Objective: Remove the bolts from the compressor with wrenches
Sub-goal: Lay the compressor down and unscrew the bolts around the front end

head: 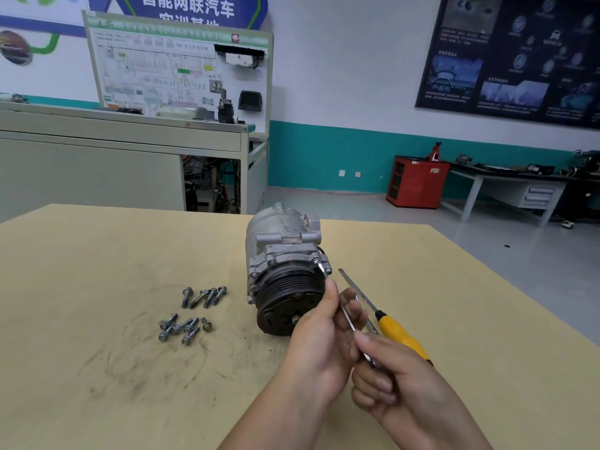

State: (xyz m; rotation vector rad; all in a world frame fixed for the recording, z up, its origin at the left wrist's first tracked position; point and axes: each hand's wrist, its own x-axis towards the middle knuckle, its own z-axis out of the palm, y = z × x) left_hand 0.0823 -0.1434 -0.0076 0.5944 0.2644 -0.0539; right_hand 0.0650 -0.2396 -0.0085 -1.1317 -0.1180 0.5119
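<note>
Set aside at left on the table [81, 303], clear of the work: two loose clusters of bolts [209, 297], likely already out. In the middle, lying pulley-forward: the compressor [282, 241]. Seated at its right flange, probably on a remaining bolt: the wrench [344, 315], gripped mid-shaft by the left hand [319, 339] to steady, pinched at the tail by the right hand [393, 381] for leverage. Just right, unheld: a yellow-handled screwdriver [401, 337].
</note>
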